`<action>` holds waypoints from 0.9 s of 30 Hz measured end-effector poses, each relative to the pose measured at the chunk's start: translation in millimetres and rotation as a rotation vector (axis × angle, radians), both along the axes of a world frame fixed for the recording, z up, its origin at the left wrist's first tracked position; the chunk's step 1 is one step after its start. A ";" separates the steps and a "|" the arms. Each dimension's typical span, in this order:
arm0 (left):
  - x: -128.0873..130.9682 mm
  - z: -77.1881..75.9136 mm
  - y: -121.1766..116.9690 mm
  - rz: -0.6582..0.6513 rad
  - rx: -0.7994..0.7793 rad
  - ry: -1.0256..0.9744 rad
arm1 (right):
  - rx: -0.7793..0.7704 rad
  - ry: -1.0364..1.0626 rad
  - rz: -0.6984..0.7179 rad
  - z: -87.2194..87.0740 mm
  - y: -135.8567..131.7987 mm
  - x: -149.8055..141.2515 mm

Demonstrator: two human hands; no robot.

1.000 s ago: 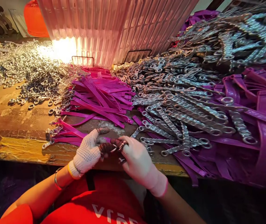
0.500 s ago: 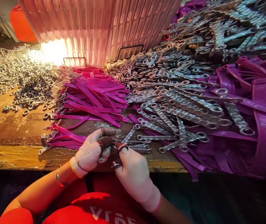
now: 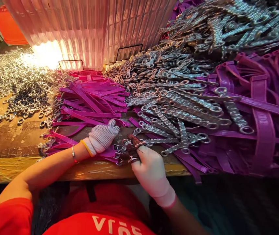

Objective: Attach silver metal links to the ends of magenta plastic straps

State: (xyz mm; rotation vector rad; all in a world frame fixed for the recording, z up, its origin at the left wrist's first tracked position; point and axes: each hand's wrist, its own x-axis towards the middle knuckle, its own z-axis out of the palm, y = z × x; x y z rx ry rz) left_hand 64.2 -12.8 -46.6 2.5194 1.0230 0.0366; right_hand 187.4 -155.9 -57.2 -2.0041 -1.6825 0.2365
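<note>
My left hand (image 3: 104,136), in a white dotted knitted glove, rests over a small group of pink straps (image 3: 107,154) near the table's front. Its fingers are curled in, and whatever they hold is hidden. To its right, my right hand (image 3: 147,165) wears a white glove with dark brown thumb and finger coverings. Its thumb and forefinger pinch a metal link piece (image 3: 124,142) with a ring at its end. More metal rings lie between the two hands, by the strap ends. A larger pile of pink straps (image 3: 93,98) lies just beyond my left hand.
Loose metal rings (image 3: 29,85) heap up at the left. Twisted metal link strips (image 3: 173,107) pile up right of centre, with wide purple straps (image 3: 260,114) beyond. Ribbed translucent panels (image 3: 85,29) stand at the back, and an orange container (image 3: 9,26) sits far left.
My hands, together before, have parted. The left has moved forward and turned its back upward over the straps; the right has shifted slightly right. The view has swung a little to the right.
</note>
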 end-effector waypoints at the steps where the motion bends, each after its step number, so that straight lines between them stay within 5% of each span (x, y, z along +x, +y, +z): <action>1: -6.7 4.7 -4.2 0.022 -0.076 -0.100 | 0.028 0.030 0.020 2.5 0.8 0.1; 6: -43.3 33.0 -30.4 0.300 -0.729 -0.521 | 0.035 0.091 0.192 15.0 10.8 -11.0; 8: -53.0 40.1 -40.1 0.401 -0.824 -0.532 | -0.028 -0.006 0.222 19.9 15.7 -19.3; 12: -63.5 36.5 -52.3 0.352 -0.605 -0.423 | -0.107 -0.227 0.271 28.4 20.8 -32.1; 16: -71.7 12.6 -60.6 0.201 -0.280 -0.261 | -0.124 -0.347 0.320 28.2 19.6 -37.1; 19: -77.8 -0.9 -63.0 0.157 -0.295 -0.239 | -0.171 -0.350 0.286 27.1 18.6 -40.3; 23: -83.6 1.3 -59.7 0.166 -0.526 -0.403 | -0.283 -0.227 0.265 37.8 20.4 -41.3; 27: -83.9 3.5 -63.8 0.224 -0.398 -0.445 | -0.470 -0.153 0.347 49.3 25.6 -38.2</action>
